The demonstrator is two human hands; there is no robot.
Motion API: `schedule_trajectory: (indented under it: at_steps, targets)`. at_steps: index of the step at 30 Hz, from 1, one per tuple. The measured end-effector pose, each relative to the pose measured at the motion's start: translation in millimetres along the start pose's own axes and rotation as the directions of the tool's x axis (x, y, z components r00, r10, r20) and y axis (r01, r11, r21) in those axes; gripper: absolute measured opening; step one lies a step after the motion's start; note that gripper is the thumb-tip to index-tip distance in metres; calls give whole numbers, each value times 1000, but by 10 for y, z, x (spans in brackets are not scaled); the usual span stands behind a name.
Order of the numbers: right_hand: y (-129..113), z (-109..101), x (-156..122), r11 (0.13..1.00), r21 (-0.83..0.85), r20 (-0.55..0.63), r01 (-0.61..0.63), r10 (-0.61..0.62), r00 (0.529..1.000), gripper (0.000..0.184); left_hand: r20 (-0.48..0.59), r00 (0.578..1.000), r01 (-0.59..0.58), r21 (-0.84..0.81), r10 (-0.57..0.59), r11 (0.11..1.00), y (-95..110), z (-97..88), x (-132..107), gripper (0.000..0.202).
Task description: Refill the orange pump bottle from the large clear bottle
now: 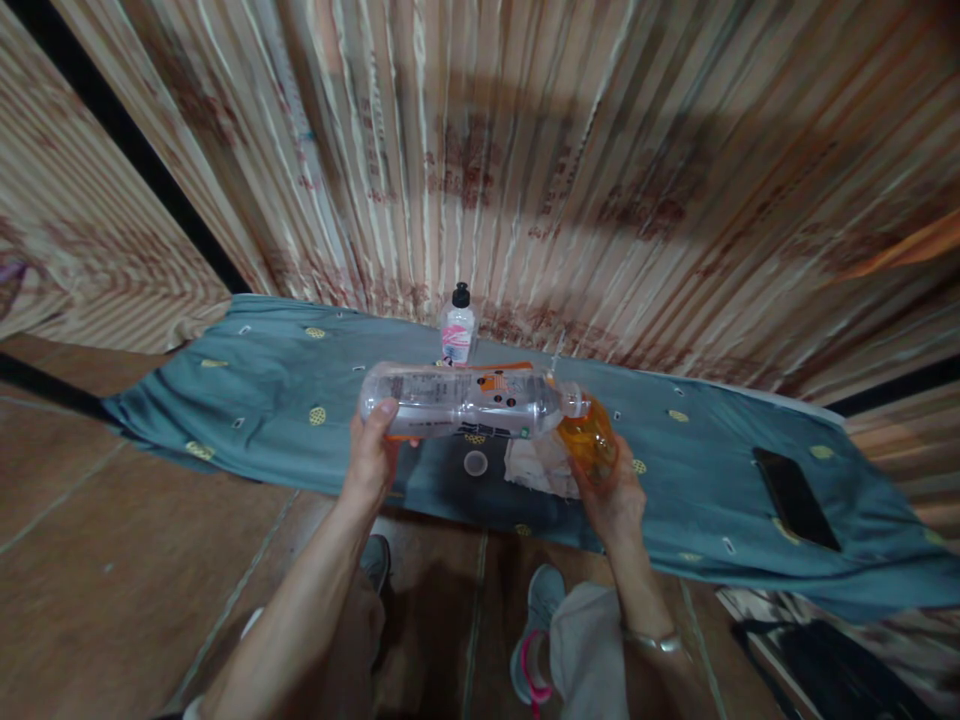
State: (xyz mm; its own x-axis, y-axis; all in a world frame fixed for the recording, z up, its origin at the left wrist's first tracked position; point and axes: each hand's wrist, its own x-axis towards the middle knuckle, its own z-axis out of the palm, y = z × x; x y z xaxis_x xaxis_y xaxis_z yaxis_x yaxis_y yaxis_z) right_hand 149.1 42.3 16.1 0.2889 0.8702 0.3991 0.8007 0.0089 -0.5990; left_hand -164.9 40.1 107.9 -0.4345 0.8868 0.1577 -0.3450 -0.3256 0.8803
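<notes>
1. The fingers (386,408) of the left hand (371,455) are wrapped tight around the fat bottom end of a long clear plastic bottle with a white and orange label (457,400). The thumb sits on top of it.
2. The clear bottle lies on its side in the air, above the cloth. Its bottom end points left and its neck points right.
3. The right hand (615,495) is curled around a small orange see-through plastic bottle (589,435) and holds it from below.
4. The neck of the clear bottle meets the top of the orange bottle. It is too blurry to tell if they touch.
5. A thin silver bracelet (652,640) goes round the right wrist.
6. Under both hands lies a long blue-green cloth with little yellow dots (262,400), spread across the brown tiled floor (112,560).
7. On the cloth, right below the clear bottle, sits a small round white cap (475,462).
8. Just to the right of the cap lies a crumpled white plastic wrapper (532,465), near the right hand.
9. Farther away, at the back edge of the cloth, stands a small white bottle with a black cap and a pink label (457,325).
10. Far to the right on the cloth lies a flat black phone (795,497), well apart from the hands.
11. Behind the cloth hangs a striped tan and red curtain (600,150).
12. Near the bottom, a grey shoe with pink trim (536,630) stands on the floor between the arms.
</notes>
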Motion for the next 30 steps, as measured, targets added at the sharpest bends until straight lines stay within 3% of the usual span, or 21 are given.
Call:
schedule_trajectory:
  at_steps: [4, 14, 30]
  targets:
    - [28, 16, 0, 1000, -1, -13, 13, -13, 1000, 83, -18, 1000, 12, -15, -12, 1000, -12, -7, 3, 50]
    - [19, 9, -2, 1000, -13, -15, 13, -13, 1000, 84, -6, 1000, 8, -15, -8, 1000, 2, 9, 1, 63]
    - [11, 26, -10, 1000, -12, -24, 26, -26, 999, 81, -27, 1000, 14, -3, -14, 1000, 50, 38, -11, 66]
